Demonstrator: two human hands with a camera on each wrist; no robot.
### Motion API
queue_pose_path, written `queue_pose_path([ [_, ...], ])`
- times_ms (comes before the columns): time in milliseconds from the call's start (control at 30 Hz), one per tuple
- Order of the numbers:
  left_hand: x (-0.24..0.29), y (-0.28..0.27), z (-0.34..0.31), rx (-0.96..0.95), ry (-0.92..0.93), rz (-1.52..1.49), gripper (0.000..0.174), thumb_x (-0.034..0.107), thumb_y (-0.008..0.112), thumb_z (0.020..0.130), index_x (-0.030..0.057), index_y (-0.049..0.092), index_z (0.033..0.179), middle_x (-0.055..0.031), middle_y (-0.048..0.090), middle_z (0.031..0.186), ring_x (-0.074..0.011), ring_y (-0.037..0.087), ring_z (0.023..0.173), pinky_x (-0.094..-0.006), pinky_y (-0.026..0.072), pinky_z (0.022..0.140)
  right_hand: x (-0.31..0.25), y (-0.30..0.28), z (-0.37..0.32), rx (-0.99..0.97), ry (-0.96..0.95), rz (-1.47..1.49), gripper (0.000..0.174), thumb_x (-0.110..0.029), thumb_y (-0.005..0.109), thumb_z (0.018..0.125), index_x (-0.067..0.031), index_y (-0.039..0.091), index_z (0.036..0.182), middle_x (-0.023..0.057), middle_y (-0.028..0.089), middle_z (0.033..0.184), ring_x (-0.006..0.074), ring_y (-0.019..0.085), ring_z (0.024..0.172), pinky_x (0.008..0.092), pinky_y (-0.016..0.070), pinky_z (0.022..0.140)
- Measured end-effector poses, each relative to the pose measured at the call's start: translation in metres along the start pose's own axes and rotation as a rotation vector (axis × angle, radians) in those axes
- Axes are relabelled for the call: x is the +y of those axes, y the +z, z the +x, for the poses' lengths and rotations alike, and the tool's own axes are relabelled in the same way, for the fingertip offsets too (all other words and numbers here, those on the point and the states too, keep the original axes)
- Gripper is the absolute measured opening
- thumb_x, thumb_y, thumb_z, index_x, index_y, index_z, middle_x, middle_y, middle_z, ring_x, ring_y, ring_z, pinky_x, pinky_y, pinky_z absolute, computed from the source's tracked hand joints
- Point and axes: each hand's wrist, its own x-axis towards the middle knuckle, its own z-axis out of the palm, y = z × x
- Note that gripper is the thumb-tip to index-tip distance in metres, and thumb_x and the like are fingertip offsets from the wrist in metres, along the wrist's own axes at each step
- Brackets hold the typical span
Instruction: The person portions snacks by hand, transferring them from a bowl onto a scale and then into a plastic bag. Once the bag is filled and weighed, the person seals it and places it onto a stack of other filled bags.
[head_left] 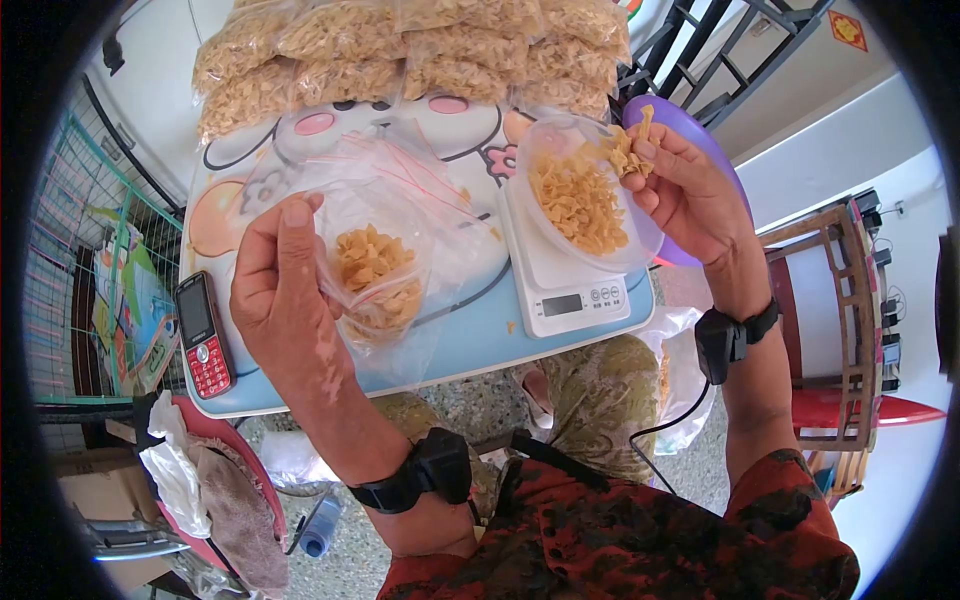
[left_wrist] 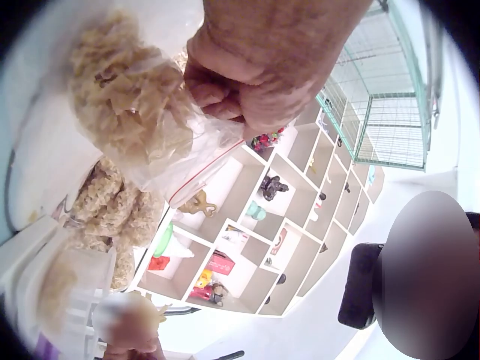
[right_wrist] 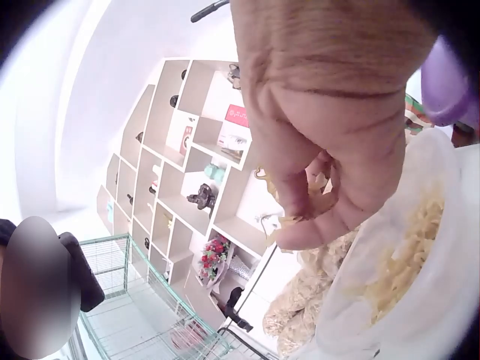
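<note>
My left hand [head_left: 300, 290] pinches the edge of a clear zip bag with yellowish dried flakes [head_left: 372, 262] in it, at the left of the table. In the left wrist view the bag [left_wrist: 135, 112] hangs from the curled fingers of that hand [left_wrist: 262, 75]. My right hand [head_left: 690, 185] holds a small bunch of flakes [head_left: 630, 152] over the right rim of a clear plastic bowl [head_left: 645, 235]. More flakes [head_left: 580, 205] lie in the bowl, which stands on a white scale [head_left: 570, 305]. The right wrist view shows flakes between the thumb and fingers of the right hand [right_wrist: 330, 127].
Filled bags [head_left: 400, 50] are stacked along the table's far side. Empty zip bags [head_left: 410, 165] lie between the held bag and the scale. A red and black phone [head_left: 204, 335] is at the left edge. A purple basin [head_left: 730, 160] stands right of the table [head_left: 470, 350].
</note>
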Motion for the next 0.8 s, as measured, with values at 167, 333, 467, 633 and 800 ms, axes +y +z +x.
queue_pose_path([
  [167, -0.003, 0.002, 0.000, 0.014, -0.030, -0.005, 0.018, 0.018, 0.065, 0.094, 0.0006, 0.067, 0.099, -0.0027, 0.068, 0.093, -0.0017, 0.055, 0.072, -0.0147, 0.0401, 0.057, -0.006, 0.024, -0.007, -0.008, -0.029, -0.022, 0.020, -0.011, 0.060, 0.094, -0.0014, 0.060, 0.111, 0.0055, 0.066, 0.092, 0.0122, 0.066, 0.073, 0.0207, 0.0548, 0.060],
  [333, 0.000, 0.006, -0.002, 0.043, -0.030, 0.010, 0.017, 0.016, 0.064, 0.094, -0.0001, 0.067, 0.099, 0.0005, 0.065, 0.088, -0.0005, 0.050, 0.070, -0.0144, 0.0372, 0.058, -0.005, 0.092, -0.005, -0.108, -0.131, -0.338, 0.015, -0.008, 0.061, 0.093, -0.0009, 0.062, 0.106, 0.0055, 0.065, 0.088, 0.0098, 0.064, 0.066, 0.0197, 0.0511, 0.057],
  [467, 0.004, 0.009, -0.006, 0.014, -0.068, -0.044, 0.019, 0.017, 0.064, 0.094, -0.0010, 0.067, 0.099, 0.0012, 0.063, 0.083, -0.0006, 0.049, 0.068, -0.0153, 0.0379, 0.059, -0.002, 0.142, 0.006, -0.240, -0.148, -0.592, 0.014, -0.008, 0.064, 0.092, 0.0002, 0.063, 0.103, 0.0046, 0.066, 0.085, 0.0082, 0.062, 0.061, 0.0190, 0.0491, 0.054],
  [633, 0.006, 0.007, -0.004, 0.000, -0.117, -0.113, 0.023, 0.021, 0.065, 0.094, -0.0015, 0.067, 0.098, 0.0013, 0.062, 0.079, -0.0009, 0.048, 0.064, -0.0158, 0.0371, 0.056, 0.033, 0.163, 0.028, -0.295, -0.124, -0.559, 0.015, -0.013, 0.066, 0.087, -0.0010, 0.063, 0.096, 0.0030, 0.062, 0.072, 0.0069, 0.057, 0.057, 0.0229, 0.0451, 0.052],
  [800, 0.006, -0.003, 0.000, 0.022, -0.090, -0.034, 0.021, 0.021, 0.065, 0.094, 0.0003, 0.067, 0.098, 0.0016, 0.063, 0.078, -0.0010, 0.050, 0.062, -0.0160, 0.0385, 0.052, 0.060, 0.170, 0.037, -0.273, -0.433, -0.927, 0.014, -0.010, 0.062, 0.082, -0.0004, 0.061, 0.091, 0.0159, 0.062, 0.073, 0.0265, 0.062, 0.067, 0.0371, 0.0480, 0.061],
])
